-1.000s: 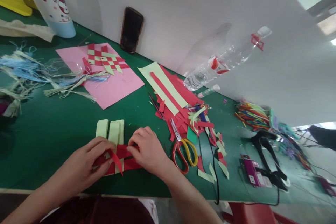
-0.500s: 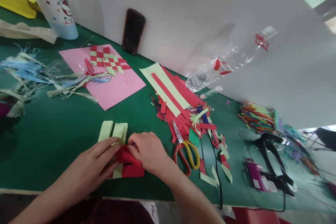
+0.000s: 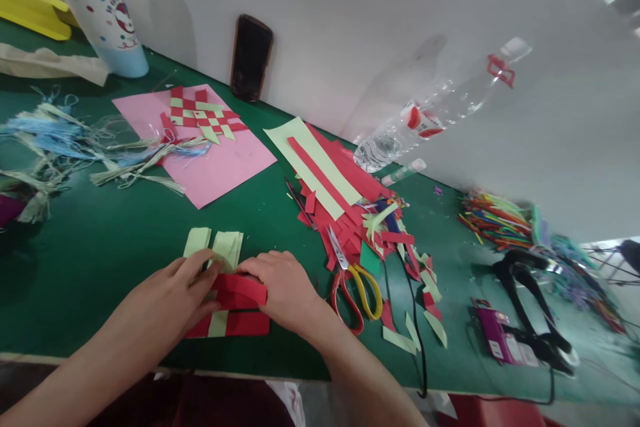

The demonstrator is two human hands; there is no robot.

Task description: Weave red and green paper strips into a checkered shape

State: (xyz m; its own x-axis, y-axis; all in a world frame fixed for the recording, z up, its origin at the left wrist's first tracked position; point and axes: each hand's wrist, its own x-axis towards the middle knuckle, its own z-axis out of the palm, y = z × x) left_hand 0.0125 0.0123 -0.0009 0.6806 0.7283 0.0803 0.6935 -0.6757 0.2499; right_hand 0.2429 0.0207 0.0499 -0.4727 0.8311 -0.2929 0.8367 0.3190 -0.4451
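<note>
Red paper strips [image 3: 247, 324] and pale green paper strips [image 3: 229, 247] cross each other on the table in front of me. My left hand [image 3: 183, 290] rests over the left part of the weave, its fingers bent onto the paper. My right hand [image 3: 283, 283] grips the right end of an upper red paper strip [image 3: 245, 287], which bows up slightly. The green strips stick out beyond my fingers at the far side. Some crossings are covered by my hands. Close to my right wrist lie scissors [image 3: 357, 280] with red and yellow handles, blades apart.
Behind are red and green paper sheets [image 3: 315, 167] with scraps, and a pink sheet [image 3: 220, 177] bearing woven pieces. Tassels [image 3: 45, 127] lie left. A phone [image 3: 251, 59], a tumbler [image 3: 107, 27] and a plastic bottle [image 3: 425, 120] stand along the wall. Coloured sticks [image 3: 500, 220] lie right.
My left fingers have shifted slightly left, and more of the red strips shows between the hands. The upper red strip's right end is now visible, lifted at my right hand.
</note>
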